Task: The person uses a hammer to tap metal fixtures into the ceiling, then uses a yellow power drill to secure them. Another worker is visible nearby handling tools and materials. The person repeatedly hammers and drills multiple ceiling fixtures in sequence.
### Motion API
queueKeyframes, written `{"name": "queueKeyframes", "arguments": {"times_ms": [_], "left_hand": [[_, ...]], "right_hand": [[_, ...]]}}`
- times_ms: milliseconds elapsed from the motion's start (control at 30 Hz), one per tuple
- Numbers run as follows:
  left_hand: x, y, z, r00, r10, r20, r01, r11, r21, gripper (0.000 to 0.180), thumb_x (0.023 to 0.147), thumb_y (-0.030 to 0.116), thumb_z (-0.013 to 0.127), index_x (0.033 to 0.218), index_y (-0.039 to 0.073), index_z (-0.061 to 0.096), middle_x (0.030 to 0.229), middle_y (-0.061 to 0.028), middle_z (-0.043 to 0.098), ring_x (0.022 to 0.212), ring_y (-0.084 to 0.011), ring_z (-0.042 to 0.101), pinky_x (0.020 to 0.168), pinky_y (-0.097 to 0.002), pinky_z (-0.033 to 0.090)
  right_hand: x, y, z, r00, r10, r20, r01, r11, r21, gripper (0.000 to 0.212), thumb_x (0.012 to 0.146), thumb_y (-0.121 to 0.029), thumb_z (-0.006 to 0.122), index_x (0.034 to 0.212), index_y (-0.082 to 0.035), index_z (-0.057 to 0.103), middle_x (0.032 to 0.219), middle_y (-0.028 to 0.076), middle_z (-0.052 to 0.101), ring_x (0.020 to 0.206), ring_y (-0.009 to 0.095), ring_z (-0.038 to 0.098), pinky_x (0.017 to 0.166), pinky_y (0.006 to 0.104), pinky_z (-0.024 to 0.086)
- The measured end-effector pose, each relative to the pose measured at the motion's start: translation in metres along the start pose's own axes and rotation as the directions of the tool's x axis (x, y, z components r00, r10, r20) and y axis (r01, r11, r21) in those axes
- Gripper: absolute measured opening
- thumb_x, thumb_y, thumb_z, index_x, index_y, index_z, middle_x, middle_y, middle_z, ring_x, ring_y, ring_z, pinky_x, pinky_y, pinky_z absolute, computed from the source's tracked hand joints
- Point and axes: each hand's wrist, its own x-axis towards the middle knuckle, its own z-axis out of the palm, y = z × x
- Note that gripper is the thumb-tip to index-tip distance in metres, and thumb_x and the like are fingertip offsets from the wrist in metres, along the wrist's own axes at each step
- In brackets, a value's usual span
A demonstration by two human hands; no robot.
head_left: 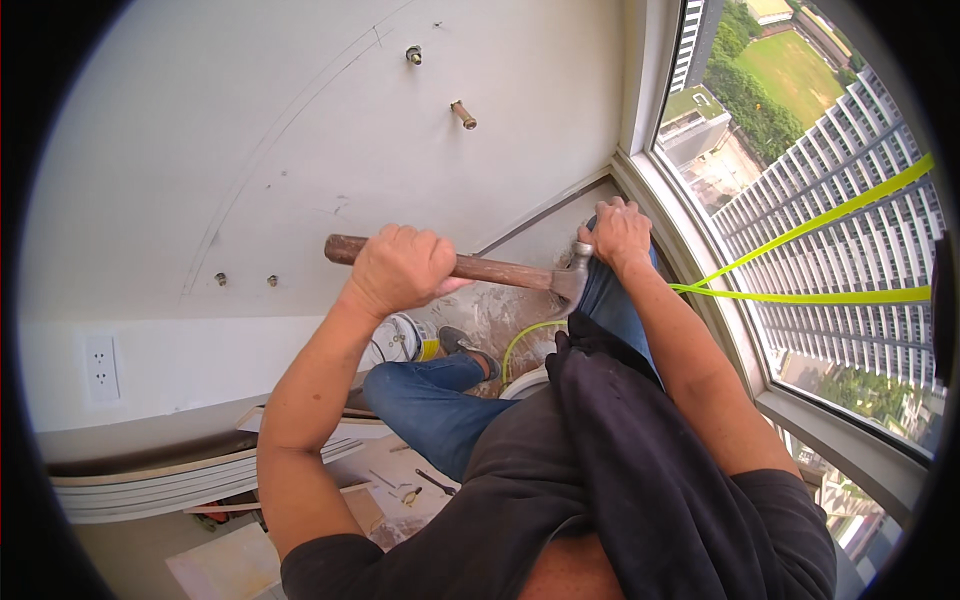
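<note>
My left hand (pixel 405 268) is closed round the wooden handle of a claw hammer (pixel 510 272). The handle lies nearly level, with its butt sticking out to the left of my fist. Its metal head is at the right, just below my right hand (pixel 620 236). That hand is closed, its fingers curled above my jeans-clad leg; whatever they hold, if anything, is hidden. On the white wall ahead, an anchor bolt (pixel 463 115) sticks out, with another bolt (pixel 414 56) above it. Two smaller bolts, including a left one (pixel 221 279), sit lower on the wall.
A tall window (pixel 800 230) runs along the right, crossed by a bright yellow-green strap (pixel 810 296). A bucket (pixel 398 340) stands by my foot. Stacked boards (pixel 180 485) lie at lower left, near tools (pixel 436 482) on the floor. A wall outlet (pixel 101 367) is at far left.
</note>
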Motion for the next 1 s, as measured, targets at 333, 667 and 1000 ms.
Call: {"name": "queueKeyframes", "arguments": {"times_ms": [333,667,1000], "left_hand": [[-0.007,0.007,0.018,0.927,-0.374,0.026,0.372,0.926,0.060,0.049,0.086,0.050,0.076,0.077,0.009,0.052,0.061,-0.0073,0.053,0.048,-0.0277,0.057,0.045,-0.0403,0.048],[-0.014,0.012,0.030,0.977,-0.215,0.016,0.211,0.968,0.133,0.049,0.084,0.052,0.076,0.077,0.011,0.051,0.064,-0.0049,0.051,0.052,-0.0214,0.056,0.050,-0.0372,0.043],[-0.036,0.035,0.053,0.712,-0.699,0.063,0.700,0.714,0.014,0.048,0.092,0.049,0.071,0.078,0.006,0.054,0.065,-0.0144,0.062,0.055,-0.0361,0.062,0.050,-0.0455,0.049]], "right_hand": [[0.000,-0.001,0.002,1.000,0.009,-0.009,-0.009,1.000,-0.020,0.049,0.084,-0.047,0.066,0.117,-0.011,0.075,0.121,0.012,0.066,0.120,0.034,0.060,0.094,0.0655,0.051],[-0.002,-0.003,-0.001,1.000,0.016,0.007,-0.016,1.000,-0.014,0.049,0.085,-0.047,0.068,0.118,-0.012,0.074,0.123,0.011,0.065,0.121,0.033,0.060,0.095,0.0652,0.051],[-0.001,0.000,-0.003,1.000,0.012,-0.010,-0.013,1.000,-0.017,0.049,0.085,-0.047,0.067,0.116,-0.010,0.076,0.119,0.011,0.066,0.118,0.033,0.061,0.093,0.0607,0.052]]}}
